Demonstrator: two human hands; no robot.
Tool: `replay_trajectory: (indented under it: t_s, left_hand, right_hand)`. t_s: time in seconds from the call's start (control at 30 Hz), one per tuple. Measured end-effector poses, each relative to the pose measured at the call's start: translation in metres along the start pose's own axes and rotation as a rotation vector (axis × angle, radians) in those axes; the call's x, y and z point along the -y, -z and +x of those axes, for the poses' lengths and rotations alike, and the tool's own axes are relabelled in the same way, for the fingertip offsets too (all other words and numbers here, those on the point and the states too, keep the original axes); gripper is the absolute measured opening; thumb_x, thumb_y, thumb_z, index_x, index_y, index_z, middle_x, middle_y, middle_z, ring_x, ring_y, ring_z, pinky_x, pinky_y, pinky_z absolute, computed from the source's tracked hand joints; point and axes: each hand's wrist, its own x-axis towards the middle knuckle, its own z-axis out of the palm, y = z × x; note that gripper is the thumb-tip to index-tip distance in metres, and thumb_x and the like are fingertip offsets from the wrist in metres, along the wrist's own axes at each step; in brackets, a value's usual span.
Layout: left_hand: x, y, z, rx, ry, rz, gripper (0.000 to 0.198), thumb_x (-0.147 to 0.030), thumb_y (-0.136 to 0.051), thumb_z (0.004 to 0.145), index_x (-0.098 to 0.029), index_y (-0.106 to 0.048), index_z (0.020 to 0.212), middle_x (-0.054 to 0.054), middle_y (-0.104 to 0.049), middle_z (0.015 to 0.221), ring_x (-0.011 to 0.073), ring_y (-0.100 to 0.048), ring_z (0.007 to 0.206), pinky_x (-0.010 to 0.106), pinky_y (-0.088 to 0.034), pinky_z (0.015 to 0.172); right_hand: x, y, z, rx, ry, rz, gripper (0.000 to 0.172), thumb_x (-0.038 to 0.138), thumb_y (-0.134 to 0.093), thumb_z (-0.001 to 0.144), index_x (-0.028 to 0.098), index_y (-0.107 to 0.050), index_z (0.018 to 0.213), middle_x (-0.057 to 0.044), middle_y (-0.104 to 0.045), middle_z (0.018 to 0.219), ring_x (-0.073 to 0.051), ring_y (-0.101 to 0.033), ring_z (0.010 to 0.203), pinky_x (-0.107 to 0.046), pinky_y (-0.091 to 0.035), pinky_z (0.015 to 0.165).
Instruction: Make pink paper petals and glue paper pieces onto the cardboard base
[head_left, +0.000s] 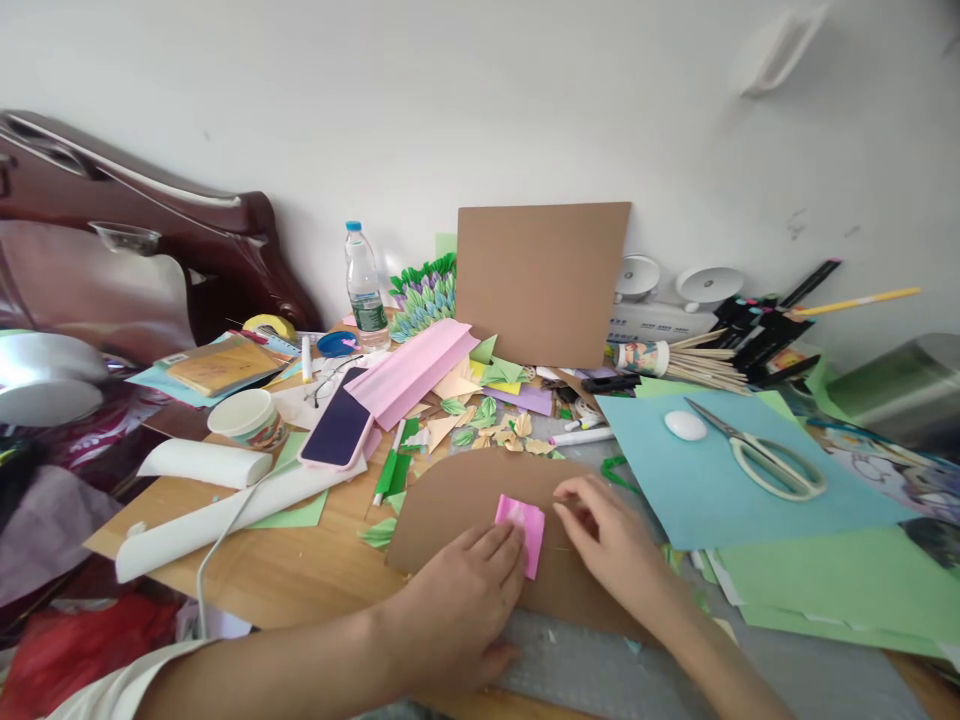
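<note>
A small pink folded paper (523,528) lies on a brown cardboard sheet (457,500) near the table's front. My left hand (463,610) lies flat with its fingers stretched out, fingertips pressing the pink paper's left edge. My right hand (609,540) rests just to the right of the paper, fingers curled loosely and spread, fingertips touching the cardboard beside the paper's right edge. Neither hand grips anything.
Scissors (765,455) and a white oval eraser (685,425) lie on a blue sheet (697,490) at right. A phone (339,428), paper cup (247,417), water bottle (364,285), pink folded paper (412,372), paper leaves (487,425), upright cardboard (541,280) and rolled white paper (206,462) crowd the table.
</note>
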Motion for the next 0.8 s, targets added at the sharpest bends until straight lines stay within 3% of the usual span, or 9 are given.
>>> replay_trajectory:
  t_s: [0.13,0.23,0.37,0.5,0.63,0.8]
  left_hand:
    - [-0.001,0.0,0.004,-0.011,-0.013,0.073,0.067,-0.049,-0.043,0.096,0.003,-0.049,0.137,0.027,-0.046,0.145,0.0366,-0.048,0.132,0.041,-0.04,0.106]
    - [-0.002,0.002,0.009,-0.009,-0.016,0.105,0.065,-0.05,-0.044,0.094,0.002,-0.057,0.13,0.027,-0.053,0.139,0.0369,-0.052,0.127,0.042,-0.043,0.102]
    - [-0.003,0.005,0.016,-0.011,-0.011,0.14,0.063,-0.051,-0.043,0.094,0.001,-0.062,0.124,0.027,-0.058,0.132,0.0372,-0.057,0.121,0.043,-0.043,0.1]
    - [-0.003,0.01,0.019,0.005,-0.013,0.15,0.061,-0.05,-0.044,0.094,0.0,-0.063,0.123,0.025,-0.062,0.128,0.0357,-0.058,0.118,0.043,-0.044,0.097]
    - [-0.002,0.015,0.02,0.054,-0.02,0.12,0.054,-0.048,-0.042,0.096,-0.004,-0.069,0.112,0.02,-0.069,0.115,0.0324,-0.062,0.106,0.041,-0.047,0.09]
    - [0.0,0.015,0.021,0.043,-0.025,0.14,0.055,-0.047,-0.04,0.097,-0.004,-0.068,0.115,0.02,-0.068,0.118,0.0329,-0.061,0.11,0.041,-0.046,0.093]
  right_hand:
    - [-0.042,0.028,0.002,-0.07,-0.021,-0.222,0.017,0.026,-0.041,0.093,0.02,-0.055,0.1,-0.012,-0.059,0.105,-0.029,-0.056,0.102,-0.044,-0.046,0.09]
    - [-0.071,0.041,0.006,-0.092,-0.088,-0.392,0.021,0.029,-0.048,0.089,0.015,-0.057,0.101,-0.019,-0.059,0.104,-0.037,-0.055,0.101,-0.051,-0.045,0.087]
    - [-0.089,0.043,0.011,-0.055,-0.146,-0.52,0.026,0.028,-0.053,0.087,0.011,-0.056,0.105,-0.02,-0.063,0.101,-0.036,-0.061,0.097,-0.045,-0.048,0.079]
    - [-0.087,0.057,0.018,0.016,-0.154,-0.546,0.025,0.022,-0.049,0.087,0.015,-0.056,0.109,-0.012,-0.07,0.097,-0.027,-0.068,0.083,-0.031,-0.046,0.062]
    - [-0.09,0.104,0.03,-0.025,-0.252,-0.573,0.033,0.019,-0.04,0.087,0.016,-0.055,0.116,-0.005,-0.067,0.062,-0.025,-0.064,0.052,-0.03,-0.038,0.05]
    - [-0.108,0.162,0.039,-0.165,-0.318,-0.608,0.031,0.026,-0.044,0.086,0.019,-0.056,0.115,-0.015,-0.075,0.092,-0.032,-0.072,0.084,-0.034,-0.049,0.068]
